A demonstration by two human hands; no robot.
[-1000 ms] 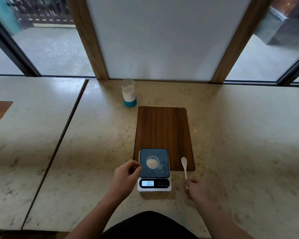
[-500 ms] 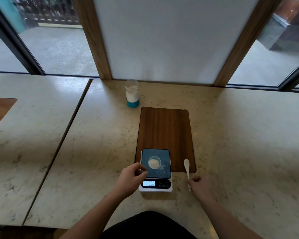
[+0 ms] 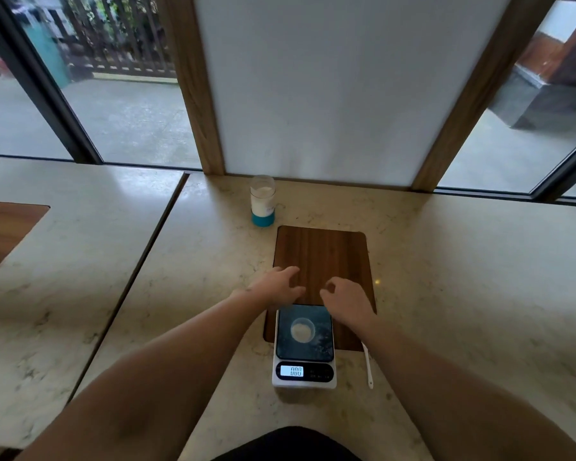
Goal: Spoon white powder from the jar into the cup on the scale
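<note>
A clear jar [image 3: 262, 201] with white powder and a teal base stands at the back of the counter, near the wall. A small clear cup [image 3: 302, 329] holding some powder sits on the dark plate of a white scale [image 3: 304, 347], whose display reads 000. The white spoon [image 3: 368, 367] lies on the counter right of the scale, its bowl hidden under my right forearm. My left hand [image 3: 276, 287] and my right hand [image 3: 345, 301] are stretched out over the wooden board beyond the scale. Both hold nothing, with loosely curled, parted fingers.
A dark wooden board [image 3: 323, 257] is set into the pale marble counter [image 3: 463, 277] between jar and scale. A seam [image 3: 153, 237] divides this counter from another slab on the left. A white wall panel and windows stand behind.
Both hands have left the scale's sides and reached forward over the board. My right hand moved off the spoon's handle; the spoon stays on the counter.
</note>
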